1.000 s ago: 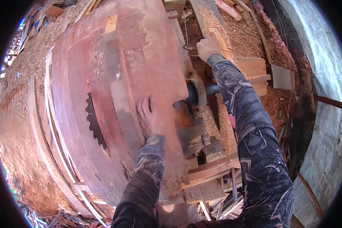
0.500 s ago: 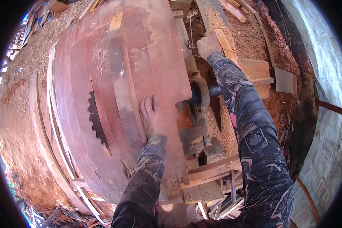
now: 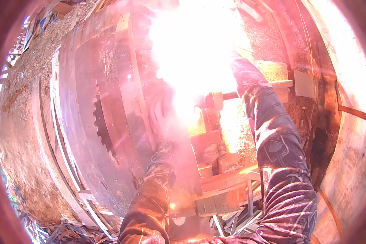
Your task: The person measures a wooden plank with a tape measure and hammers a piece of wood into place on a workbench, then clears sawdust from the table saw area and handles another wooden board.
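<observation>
A white-pink glare (image 3: 199, 49) floods the upper middle of the view. Washed out at its lower left, my left hand (image 3: 159, 116) lies flat on the reddish saw table (image 3: 83, 171), fingers stretched along the edge of a long plank (image 3: 128, 53) and holding nothing. To the left of that plank, the toothed circular saw blade (image 3: 103, 128) stands in its slot. My right forearm (image 3: 272, 114) reaches past the table's right side into the glare. The light swallows my right hand, so its fingers and anything it touches are hidden.
Right of the table, a shaft with its bearing (image 3: 217, 101) sits low among wooden blocks (image 3: 229, 162). Frame beams (image 3: 227, 181) cross below it. Sawdust covers the ground, a long board (image 3: 40, 118) lies at left, and a pale sheet (image 3: 349, 171) hangs at far right.
A blinding glare has appeared over the upper middle and hides my right hand, which earlier was beside a board beyond the table. My left hand stays in place.
</observation>
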`<action>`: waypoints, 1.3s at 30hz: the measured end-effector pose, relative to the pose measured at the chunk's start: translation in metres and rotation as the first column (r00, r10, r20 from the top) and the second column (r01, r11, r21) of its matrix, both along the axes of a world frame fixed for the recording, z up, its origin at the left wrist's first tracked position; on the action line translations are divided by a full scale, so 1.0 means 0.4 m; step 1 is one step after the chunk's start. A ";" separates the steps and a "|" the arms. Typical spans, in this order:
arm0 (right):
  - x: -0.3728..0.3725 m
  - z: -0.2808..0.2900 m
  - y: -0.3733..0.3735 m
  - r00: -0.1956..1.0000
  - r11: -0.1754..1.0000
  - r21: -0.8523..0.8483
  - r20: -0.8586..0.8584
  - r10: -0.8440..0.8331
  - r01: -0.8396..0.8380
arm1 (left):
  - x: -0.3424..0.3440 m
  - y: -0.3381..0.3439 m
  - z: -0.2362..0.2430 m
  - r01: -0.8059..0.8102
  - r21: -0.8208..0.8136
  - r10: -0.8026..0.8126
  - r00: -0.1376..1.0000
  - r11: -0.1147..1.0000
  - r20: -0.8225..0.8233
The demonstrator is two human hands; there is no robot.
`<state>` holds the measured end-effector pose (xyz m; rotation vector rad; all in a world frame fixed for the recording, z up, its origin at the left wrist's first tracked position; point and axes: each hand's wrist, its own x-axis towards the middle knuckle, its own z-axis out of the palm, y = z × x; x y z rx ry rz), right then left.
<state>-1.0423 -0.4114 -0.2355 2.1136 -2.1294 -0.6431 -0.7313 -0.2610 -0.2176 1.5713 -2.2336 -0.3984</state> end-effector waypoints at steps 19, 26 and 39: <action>0.005 -0.022 -0.005 0.998 0.993 -0.112 0.052 0.043 -0.037 | 0.028 -0.008 -0.025 0.022 -0.051 -0.022 1.000 0.998 0.010; 0.002 -0.017 -0.014 0.997 0.992 -0.119 0.059 0.044 -0.036 | 0.013 -0.005 -0.009 0.024 -0.025 -0.024 1.000 0.999 0.019; -0.008 -0.021 0.006 0.996 0.996 -0.093 0.093 -0.005 0.014 | 0.014 -0.009 -0.022 0.048 -0.063 -0.046 0.998 0.997 0.040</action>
